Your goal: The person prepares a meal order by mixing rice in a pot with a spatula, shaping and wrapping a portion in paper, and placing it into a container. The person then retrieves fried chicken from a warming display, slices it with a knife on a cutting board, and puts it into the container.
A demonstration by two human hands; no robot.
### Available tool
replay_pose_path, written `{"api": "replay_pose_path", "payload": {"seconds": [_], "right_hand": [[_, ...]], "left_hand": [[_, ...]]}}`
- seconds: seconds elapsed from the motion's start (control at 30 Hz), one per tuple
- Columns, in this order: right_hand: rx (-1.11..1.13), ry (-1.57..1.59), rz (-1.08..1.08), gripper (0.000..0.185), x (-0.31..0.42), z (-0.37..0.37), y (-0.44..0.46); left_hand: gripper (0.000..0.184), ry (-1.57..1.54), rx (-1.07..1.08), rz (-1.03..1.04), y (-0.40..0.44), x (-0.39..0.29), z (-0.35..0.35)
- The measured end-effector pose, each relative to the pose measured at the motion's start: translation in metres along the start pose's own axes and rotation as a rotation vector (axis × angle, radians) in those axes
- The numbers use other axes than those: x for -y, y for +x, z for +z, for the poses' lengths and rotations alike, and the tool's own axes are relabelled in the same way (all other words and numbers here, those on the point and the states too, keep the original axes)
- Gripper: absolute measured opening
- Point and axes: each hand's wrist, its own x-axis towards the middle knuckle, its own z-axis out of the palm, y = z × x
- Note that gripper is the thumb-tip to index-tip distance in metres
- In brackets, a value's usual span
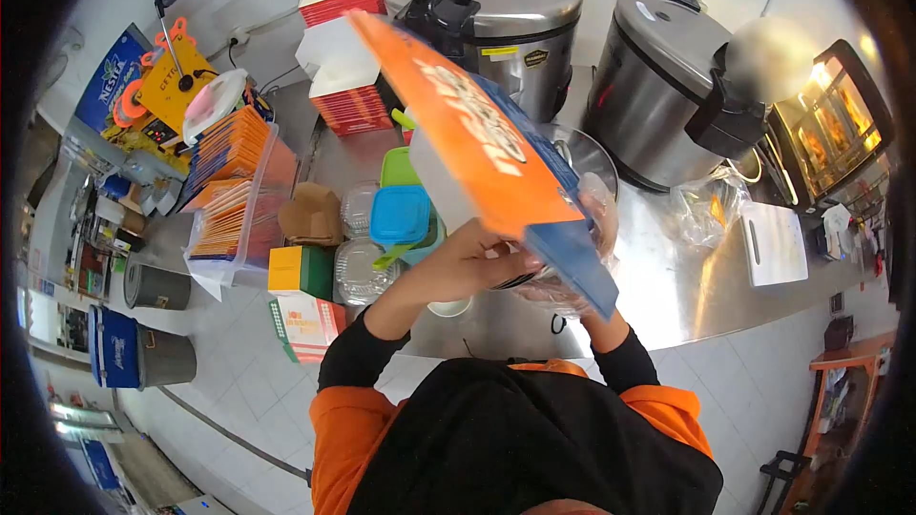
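Observation:
A printed orange and blue paper bag [477,129], blurred by motion, stands tilted in front of me above the steel counter. My bare left hand [468,262] has its curled fingers at the bag's lower edge, gripping it. On the far side of the paper, my right hand [599,215] wears a clear plastic glove; its fingers bend around the right edge, while the palm is mostly hidden. A round metal bowl [603,153] shows partly behind the bag. Left of my left hand sit a blue-lidded tub [401,214] and a clear clamshell box [363,272].
Two large steel cookers [520,0] stand along the wall. A clear bin [270,200] holds many orange packets on the left. Red boxes [351,105] are stacked behind. To the right lie a white cutting board [775,243], a plastic bag [708,210] and a lit glass-fronted oven [830,124].

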Motion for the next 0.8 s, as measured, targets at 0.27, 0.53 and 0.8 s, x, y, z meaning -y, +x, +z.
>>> {"api": "replay_pose_path", "payload": {"seconds": [0.27, 0.53, 0.8], "right_hand": [[-0.171, -0.007, -0.111, 0.066, -0.001, 0.017, 0.000], [-0.187, 0.191, 0.083, 0.076, 0.051, 0.001, 0.034], [-0.225, -0.196, -0.335, 0.078, 0.062, -0.004, 0.082]], "left_hand": [[0.019, -0.192, -0.243, -0.119, -0.015, -0.003, 0.002], [0.014, 0.607, -0.182, 0.198, -0.005, -0.017, 0.008], [0.014, 0.584, -0.526, 0.332, -0.014, -0.017, -0.013]]}}
